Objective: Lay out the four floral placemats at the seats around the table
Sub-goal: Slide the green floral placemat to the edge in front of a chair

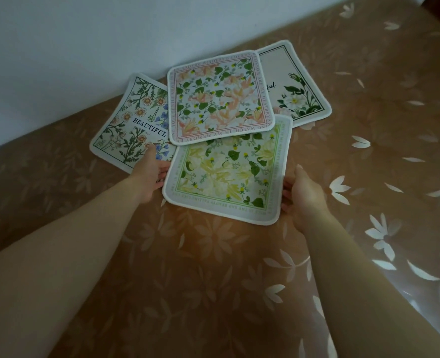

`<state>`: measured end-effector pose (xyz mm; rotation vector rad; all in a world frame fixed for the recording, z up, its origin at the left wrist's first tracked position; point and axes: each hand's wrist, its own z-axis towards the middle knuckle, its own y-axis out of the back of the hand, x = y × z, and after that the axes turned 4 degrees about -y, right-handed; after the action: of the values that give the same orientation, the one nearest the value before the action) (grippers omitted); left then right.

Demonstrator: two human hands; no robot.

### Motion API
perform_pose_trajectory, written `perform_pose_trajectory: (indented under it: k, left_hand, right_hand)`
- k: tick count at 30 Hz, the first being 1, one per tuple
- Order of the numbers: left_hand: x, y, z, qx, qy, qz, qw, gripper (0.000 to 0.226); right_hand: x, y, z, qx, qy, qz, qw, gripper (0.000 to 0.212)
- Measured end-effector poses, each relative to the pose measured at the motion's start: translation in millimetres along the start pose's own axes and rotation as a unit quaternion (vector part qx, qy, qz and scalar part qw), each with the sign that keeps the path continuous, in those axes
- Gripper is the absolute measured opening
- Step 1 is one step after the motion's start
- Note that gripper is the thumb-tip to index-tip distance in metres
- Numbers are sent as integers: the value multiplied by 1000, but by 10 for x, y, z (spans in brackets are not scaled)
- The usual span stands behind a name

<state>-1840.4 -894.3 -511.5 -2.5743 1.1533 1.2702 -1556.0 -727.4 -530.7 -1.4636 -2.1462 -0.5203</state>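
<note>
The pink-bordered placemat (220,96) covered the green one's (229,174) far edge, the daisy mat's (133,120) right side and the white-rose mat's (295,86) left, cutting off its script. Both hands' fingertips were hidden under the green mat.

Brown leaf-patterned table (213,267), 4 overlapping floral placemats (221,96)
</note>
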Motion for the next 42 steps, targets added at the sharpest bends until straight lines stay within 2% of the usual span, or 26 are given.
perform_pose_trajectory:
  k: [8,22,26,34,38,42]
  left_hand:
    - [164,26,-236,-28,14,4,1000,76]
    - [960,73,-973,-52,49,2,997,79]
    - [1256,248,-1210,-69,57,-13,996,76]
    - [1845,774,-1683,-94,69,-29,993,76]
    - [2163,1008,-1946,-99,77,-40,991,71]
    - [2427,1184,-2123,-114,90,-57,988,70]
  right_hand:
    - [-92,107,-46,4,-11,-12,1000,54]
    - [-514,359,-468,11,-32,-83,996,61]
    - [-739,340,-652,28,-29,-76,996,55]
    - [-1303,168,-1121,69,-53,-89,992,59]
    - [-1553,53,-1329,73,-45,-60,994,42]
    - [-1787,-63,-1465,86,-55,-84,991,57]
